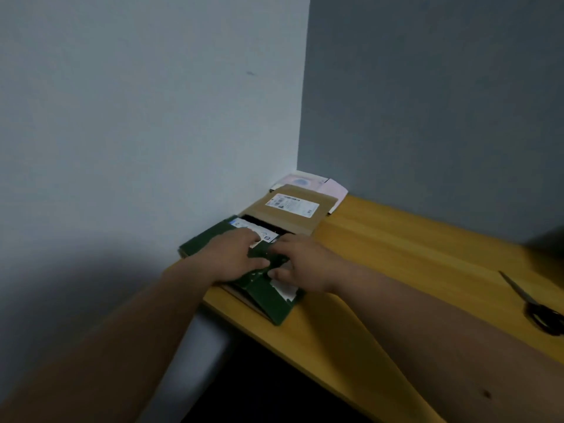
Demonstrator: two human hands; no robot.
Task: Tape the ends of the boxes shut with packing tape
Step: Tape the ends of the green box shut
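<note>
A flat dark green box (268, 297) with white labels lies at the near left corner of the yellow table (396, 257). My left hand (235, 257) rests flat on its top, fingers stretched toward the far label. My right hand (300, 262) lies beside it on the same box, fingers extended and pressing down. Behind it lies a flat brown cardboard box (290, 209) with a white shipping label. A pale pink and white box (308, 182) sits furthest back against the wall. No packing tape is in view.
Black-handled scissors (534, 306) lie at the right edge of the table. Walls close in on the left and behind the boxes. The table's near edge runs diagonally below my right forearm, with dark floor beneath.
</note>
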